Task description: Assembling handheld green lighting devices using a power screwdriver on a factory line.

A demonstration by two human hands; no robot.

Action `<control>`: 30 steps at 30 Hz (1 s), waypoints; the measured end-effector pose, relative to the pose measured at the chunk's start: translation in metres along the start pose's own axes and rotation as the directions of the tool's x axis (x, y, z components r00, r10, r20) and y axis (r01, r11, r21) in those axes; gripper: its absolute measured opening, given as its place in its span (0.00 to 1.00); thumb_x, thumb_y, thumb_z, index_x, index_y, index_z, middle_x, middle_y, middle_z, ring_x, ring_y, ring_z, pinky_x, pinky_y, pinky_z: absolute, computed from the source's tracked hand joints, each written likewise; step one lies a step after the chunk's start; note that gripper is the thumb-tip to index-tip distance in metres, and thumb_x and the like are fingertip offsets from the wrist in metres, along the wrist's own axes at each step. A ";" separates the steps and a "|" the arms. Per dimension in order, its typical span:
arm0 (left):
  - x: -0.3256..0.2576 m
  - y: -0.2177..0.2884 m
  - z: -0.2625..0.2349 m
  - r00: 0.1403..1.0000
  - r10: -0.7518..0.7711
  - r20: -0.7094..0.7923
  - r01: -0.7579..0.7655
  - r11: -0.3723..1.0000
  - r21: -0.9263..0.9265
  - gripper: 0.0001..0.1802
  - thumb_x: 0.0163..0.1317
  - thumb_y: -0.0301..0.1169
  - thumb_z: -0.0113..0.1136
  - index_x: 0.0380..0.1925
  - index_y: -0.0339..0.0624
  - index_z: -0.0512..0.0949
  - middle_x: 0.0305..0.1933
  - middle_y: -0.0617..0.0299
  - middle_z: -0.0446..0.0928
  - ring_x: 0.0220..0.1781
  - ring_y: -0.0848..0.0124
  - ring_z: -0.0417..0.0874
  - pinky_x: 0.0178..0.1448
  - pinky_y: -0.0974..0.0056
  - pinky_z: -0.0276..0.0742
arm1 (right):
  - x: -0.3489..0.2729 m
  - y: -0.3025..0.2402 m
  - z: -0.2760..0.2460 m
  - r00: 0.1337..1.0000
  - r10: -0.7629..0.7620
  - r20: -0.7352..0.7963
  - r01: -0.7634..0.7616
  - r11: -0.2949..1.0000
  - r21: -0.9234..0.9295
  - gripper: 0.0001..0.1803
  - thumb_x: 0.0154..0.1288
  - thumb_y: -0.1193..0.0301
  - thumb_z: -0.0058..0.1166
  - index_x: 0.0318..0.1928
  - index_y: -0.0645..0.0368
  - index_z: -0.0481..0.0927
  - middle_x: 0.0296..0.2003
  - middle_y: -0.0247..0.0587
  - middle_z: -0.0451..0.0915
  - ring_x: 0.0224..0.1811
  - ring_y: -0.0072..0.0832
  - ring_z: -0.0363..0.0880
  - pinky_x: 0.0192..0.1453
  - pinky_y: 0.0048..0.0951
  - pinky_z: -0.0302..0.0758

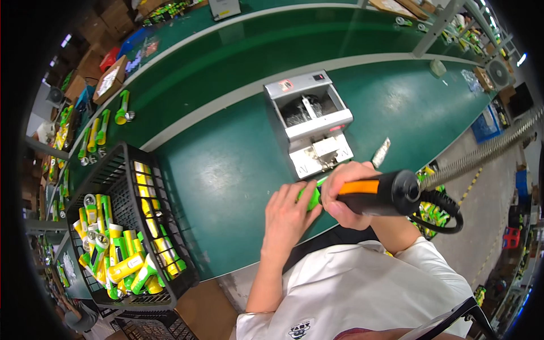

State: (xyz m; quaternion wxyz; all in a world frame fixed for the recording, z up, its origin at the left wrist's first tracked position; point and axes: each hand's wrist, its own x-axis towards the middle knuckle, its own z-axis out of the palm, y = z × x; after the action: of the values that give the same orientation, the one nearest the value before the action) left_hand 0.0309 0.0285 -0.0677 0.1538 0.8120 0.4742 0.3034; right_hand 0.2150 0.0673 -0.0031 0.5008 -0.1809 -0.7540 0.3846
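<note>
Currently clasping a black-and-orange power tool (385, 194) in right grip (347, 190) — holding a green piece (309, 195) with left grip (288, 212), over near tabletop (226, 215).

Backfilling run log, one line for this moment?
left hand: holding green piece; right hand: gripping black-orange tool; black crate: yellow-green flashlights

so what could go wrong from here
The black-and-orange tool in the right hand could slip toward the left hand, whose fingers are close by on the green part.

The black cable looping beside the tool might snag on the right arm.

Flashlights are heaped loosely in the black basket, so a bump might shift the pile.
</note>
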 end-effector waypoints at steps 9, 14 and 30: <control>-0.004 -0.001 0.001 0.999 0.039 -0.012 -0.039 0.999 0.006 0.27 0.57 0.38 0.73 0.56 0.41 0.81 0.51 0.59 0.80 0.54 0.60 0.79 0.55 0.57 0.79 | -0.006 0.011 0.008 0.989 -0.111 -0.098 0.131 0.965 0.226 0.10 0.64 0.79 0.62 0.38 0.61 0.72 0.17 0.34 0.76 0.14 0.24 0.74 0.21 0.26 0.77; 0.001 0.002 -0.001 0.999 0.037 -0.017 -0.037 0.999 -0.031 0.28 0.54 0.36 0.73 0.57 0.41 0.81 0.50 0.61 0.80 0.53 0.61 0.80 0.54 0.56 0.79 | -0.014 0.009 0.005 0.990 -0.036 -0.136 0.067 0.969 0.236 0.13 0.54 0.81 0.64 0.38 0.57 0.75 0.22 0.31 0.80 0.20 0.27 0.82 0.32 0.26 0.77; -0.027 0.016 0.010 0.993 -0.040 -0.115 0.041 0.999 0.004 0.28 0.55 0.42 0.75 0.52 0.39 0.79 0.47 0.58 0.74 0.50 0.61 0.78 0.48 0.55 0.79 | -0.063 0.053 -0.035 0.983 0.031 -0.179 0.068 0.850 0.523 0.17 0.72 0.68 0.52 0.52 0.64 0.64 0.19 0.33 0.68 0.20 0.24 0.67 0.31 0.26 0.67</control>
State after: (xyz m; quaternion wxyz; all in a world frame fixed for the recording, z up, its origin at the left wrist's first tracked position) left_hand 0.0382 -0.0027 -0.0760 0.1299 0.7840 0.4995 0.3449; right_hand 0.2672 0.0734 -0.0750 0.6010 -0.0635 -0.5730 0.5535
